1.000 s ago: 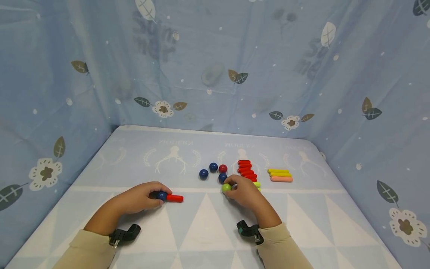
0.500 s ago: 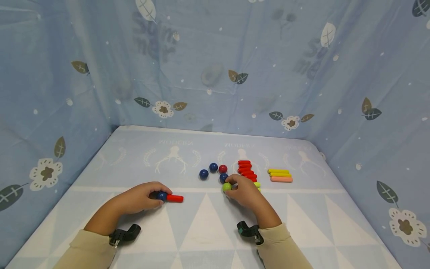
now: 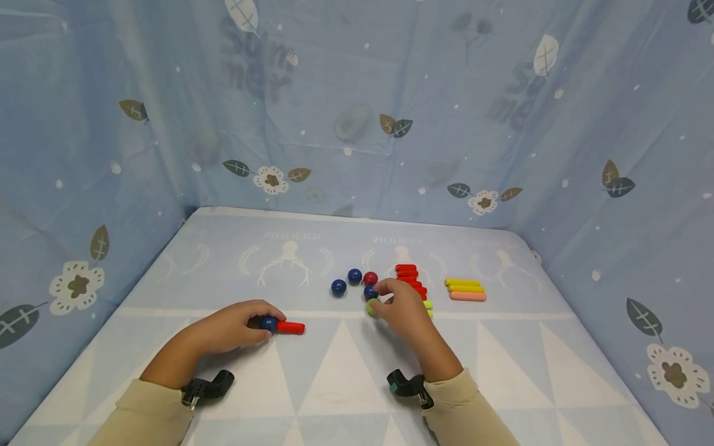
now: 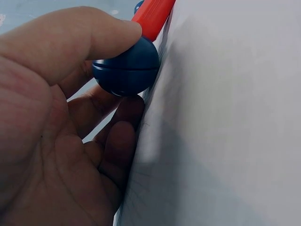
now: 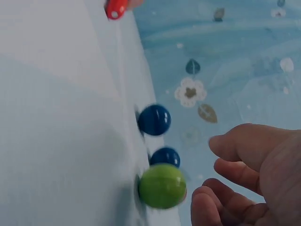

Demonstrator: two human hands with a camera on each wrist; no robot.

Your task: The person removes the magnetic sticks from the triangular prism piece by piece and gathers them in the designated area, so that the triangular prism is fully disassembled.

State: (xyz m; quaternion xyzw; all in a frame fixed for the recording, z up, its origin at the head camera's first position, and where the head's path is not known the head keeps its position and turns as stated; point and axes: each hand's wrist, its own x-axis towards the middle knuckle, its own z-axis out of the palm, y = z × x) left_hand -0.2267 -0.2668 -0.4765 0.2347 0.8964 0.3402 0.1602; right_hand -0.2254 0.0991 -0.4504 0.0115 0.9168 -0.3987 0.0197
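Observation:
My left hand (image 3: 240,327) pinches a dark blue ball (image 4: 126,70) between thumb and fingers, low over the table. A red stick (image 3: 291,328) joins that ball and points right. My right hand (image 3: 403,310) is beside a green ball (image 5: 162,186), with thumb and fingers spread apart from it in the right wrist view. One blue ball (image 3: 370,293) lies just behind the green one, near the right fingertips. Farther back are a red ball (image 3: 370,278) and two more blue balls, one at the back (image 3: 354,276) and one at the left (image 3: 338,288).
Several red sticks (image 3: 407,274) lie in a row beyond the right hand, which partly covers them and light green sticks (image 3: 428,305). Farther right are two yellow sticks (image 3: 464,285) and a salmon stick (image 3: 468,297). Patterned blue curtain (image 3: 357,124) encloses the table's back and sides.
My right hand has shifted slightly left and away from me, its fingers leaving the green ball. That ball sits a little farther left and back. My left hand stays put.

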